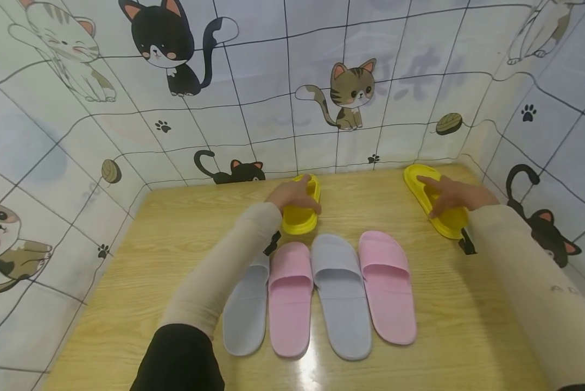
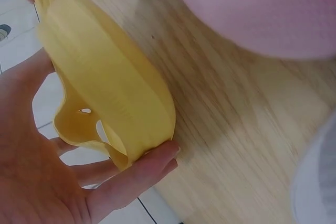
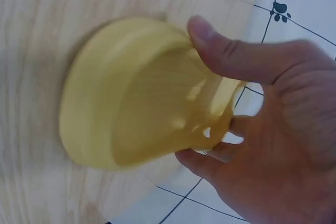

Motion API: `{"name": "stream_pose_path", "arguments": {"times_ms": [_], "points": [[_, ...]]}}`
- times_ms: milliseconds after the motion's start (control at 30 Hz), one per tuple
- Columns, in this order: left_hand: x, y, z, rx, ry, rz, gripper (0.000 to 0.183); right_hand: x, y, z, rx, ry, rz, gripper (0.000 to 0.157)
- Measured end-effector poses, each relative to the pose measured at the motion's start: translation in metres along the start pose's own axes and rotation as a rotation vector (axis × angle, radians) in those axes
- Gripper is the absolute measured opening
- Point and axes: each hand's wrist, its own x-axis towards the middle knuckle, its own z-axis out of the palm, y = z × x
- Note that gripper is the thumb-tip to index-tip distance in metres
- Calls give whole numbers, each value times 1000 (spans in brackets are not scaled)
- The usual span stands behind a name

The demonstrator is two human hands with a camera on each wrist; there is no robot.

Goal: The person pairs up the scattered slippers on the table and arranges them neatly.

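Note:
My left hand [image 1: 294,196] grips a yellow clog [image 1: 299,221] by its sides near the back of the board, just behind the row of slippers. Its thumb and fingers straddle the clog in the left wrist view. Over at the back right, my right hand [image 1: 452,194] holds the other yellow clog [image 1: 418,175], which lies slanted in the head view. The right wrist view has the thumb on one edge of this clog [image 3: 89,103] and fingers on the opposite edge, with small holes showing in it. Part of each clog is hidden behind the hands.
In front of the left clog, grey and pink slippers alternate in a row: a grey one [image 1: 245,323], a pink one [image 1: 290,320], another grey one [image 1: 343,320] and another pink one [image 1: 391,309]. They lie on a wooden surface [image 1: 175,233] bordered by a cat-print sheet [image 1: 263,125].

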Motion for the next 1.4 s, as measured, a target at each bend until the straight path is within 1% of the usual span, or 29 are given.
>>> {"name": "stream_pose_path", "arguments": {"times_ms": [133, 267, 333, 533, 667, 833, 933, 1067, 1233, 1300, 1400], "points": [[-1, 11, 3, -5, 0, 20, 107, 3, 2, -2, -30, -13, -11, 115], [1, 22, 7, 5, 12, 23, 106, 3, 1, -3, -46, 14, -14, 114], [2, 27, 9, 2, 18, 21, 105, 2, 0, -3, -46, 19, -1, 115], [7, 46, 19, 17, 63, 71, 106, 3, -1, -6, -61, 31, -3, 115], [10, 59, 27, 19, 91, 95, 105, 2, 0, -6, -48, 31, 1, 115], [12, 75, 35, 39, 97, 111, 105, -1, -2, -4, -25, 16, 34, 116], [14, 82, 38, 53, 106, 104, 105, -2, -5, -3, -25, 22, 49, 115], [17, 90, 42, 54, 128, 93, 105, -1, -6, -2, -25, 33, 38, 114], [20, 101, 48, 31, 156, 98, 105, 0, -6, -1, -27, 35, 44, 114], [20, 107, 50, 20, 150, 91, 105, 0, -5, -1, -30, 33, 55, 114], [20, 118, 52, 9, 136, 58, 104, -2, -4, -2, -38, 36, 64, 115]]}}
